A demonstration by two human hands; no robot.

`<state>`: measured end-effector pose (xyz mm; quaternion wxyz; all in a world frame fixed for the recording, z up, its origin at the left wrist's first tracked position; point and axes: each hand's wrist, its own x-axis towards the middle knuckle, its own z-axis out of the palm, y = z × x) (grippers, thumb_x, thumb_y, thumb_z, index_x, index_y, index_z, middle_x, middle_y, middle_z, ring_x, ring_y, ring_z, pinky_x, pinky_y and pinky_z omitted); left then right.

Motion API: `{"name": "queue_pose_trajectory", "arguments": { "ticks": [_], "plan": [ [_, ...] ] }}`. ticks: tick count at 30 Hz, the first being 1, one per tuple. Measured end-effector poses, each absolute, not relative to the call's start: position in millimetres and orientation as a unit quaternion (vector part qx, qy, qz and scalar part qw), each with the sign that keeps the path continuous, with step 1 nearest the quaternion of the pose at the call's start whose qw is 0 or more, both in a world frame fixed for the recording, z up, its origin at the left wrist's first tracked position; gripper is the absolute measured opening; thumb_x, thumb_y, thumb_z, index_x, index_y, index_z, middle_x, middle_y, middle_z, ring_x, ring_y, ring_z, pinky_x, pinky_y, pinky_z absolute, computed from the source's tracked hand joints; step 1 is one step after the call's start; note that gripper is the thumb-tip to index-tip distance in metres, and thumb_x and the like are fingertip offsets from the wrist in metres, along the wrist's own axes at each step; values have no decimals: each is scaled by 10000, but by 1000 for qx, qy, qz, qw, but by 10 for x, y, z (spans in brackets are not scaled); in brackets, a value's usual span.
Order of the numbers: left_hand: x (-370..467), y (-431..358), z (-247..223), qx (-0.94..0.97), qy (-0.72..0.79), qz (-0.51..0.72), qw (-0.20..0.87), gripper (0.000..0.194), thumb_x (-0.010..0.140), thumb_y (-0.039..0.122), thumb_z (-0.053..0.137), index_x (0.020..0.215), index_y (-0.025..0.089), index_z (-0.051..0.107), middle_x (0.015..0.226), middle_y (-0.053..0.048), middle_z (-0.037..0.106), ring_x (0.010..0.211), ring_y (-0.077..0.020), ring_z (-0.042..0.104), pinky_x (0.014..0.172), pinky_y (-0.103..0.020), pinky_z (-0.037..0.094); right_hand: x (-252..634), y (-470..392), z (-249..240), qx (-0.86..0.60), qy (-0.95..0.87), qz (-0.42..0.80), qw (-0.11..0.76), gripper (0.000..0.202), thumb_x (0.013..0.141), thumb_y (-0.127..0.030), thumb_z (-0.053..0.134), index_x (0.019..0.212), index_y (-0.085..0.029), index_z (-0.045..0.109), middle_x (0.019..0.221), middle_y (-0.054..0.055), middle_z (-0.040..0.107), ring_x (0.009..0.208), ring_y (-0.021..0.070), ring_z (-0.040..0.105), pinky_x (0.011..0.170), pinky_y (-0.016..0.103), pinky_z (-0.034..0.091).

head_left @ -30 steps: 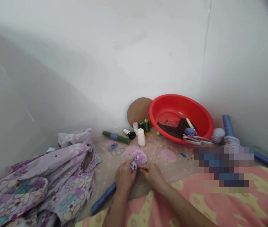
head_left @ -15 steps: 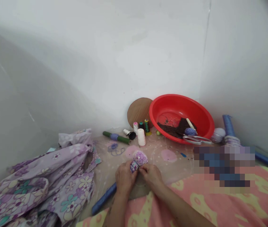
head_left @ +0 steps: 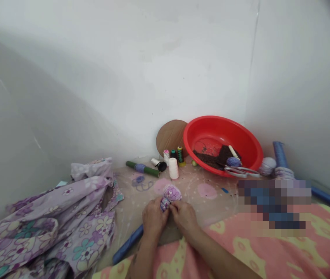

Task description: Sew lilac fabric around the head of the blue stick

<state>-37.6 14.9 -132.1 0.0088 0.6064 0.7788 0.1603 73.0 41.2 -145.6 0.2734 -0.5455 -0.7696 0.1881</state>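
A small stuffed fabric bundle with a purple floral print, pinched in at its middle, is at the bottom centre. My left hand is closed around its lower left part. The fingertips of my right hand are pinched together against its right side, near the narrow middle. Whatever lies between those fingertips is too small to make out. Just beyond the bundle stands a white thread cone. My fingers hide the bundle's underside.
Purple floral cloth lies heaped at left. Behind are thread spools, a green stick wound with purple yarn, a cardboard disc and a tilted red basin with scissors. Pink-yellow cloth covers the front. A patch at right is pixelated.
My right hand has shifted slightly left, its fingertips nearer the bundle's middle. My left hand keeps its hold, and the surrounding things stay where they were.
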Motion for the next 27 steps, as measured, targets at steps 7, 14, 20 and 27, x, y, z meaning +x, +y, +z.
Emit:
{"name": "queue_pose_trajectory", "arguments": {
  "ticks": [7,14,20,27],
  "plan": [
    [-396,166,-1333,624,765,158,17,334,741,372,451,1008,193,543,951,-70,605,875,-196,517,734,-264,333,740,389,-1471,-537,-782,166,269,260,793,-198,370,769,-206,629,774,48,659,716,169,593,598,236,357],
    [-460,176,-1352,637,752,170,22,320,748,411,439,953,207,576,915,-59,621,855,-181,530,711,-246,329,735,355,-1452,-556,-783,146,238,237,807,-200,360,874,-185,587,781,65,657,729,186,605,600,249,366],
    [-410,149,-1339,634,752,178,23,310,754,404,439,943,204,582,933,-59,620,867,-182,528,725,-246,329,726,359,-1423,-577,-780,120,211,224,816,-208,358,903,-185,563,800,86,649,739,210,608,603,272,374],
    [-374,152,-1361,623,758,191,36,308,747,373,452,967,196,574,961,-60,607,894,-177,519,746,-230,335,666,334,-1343,-587,-771,128,211,218,791,-162,372,961,-162,509,784,89,647,723,227,607,583,282,353]
  ]
}}
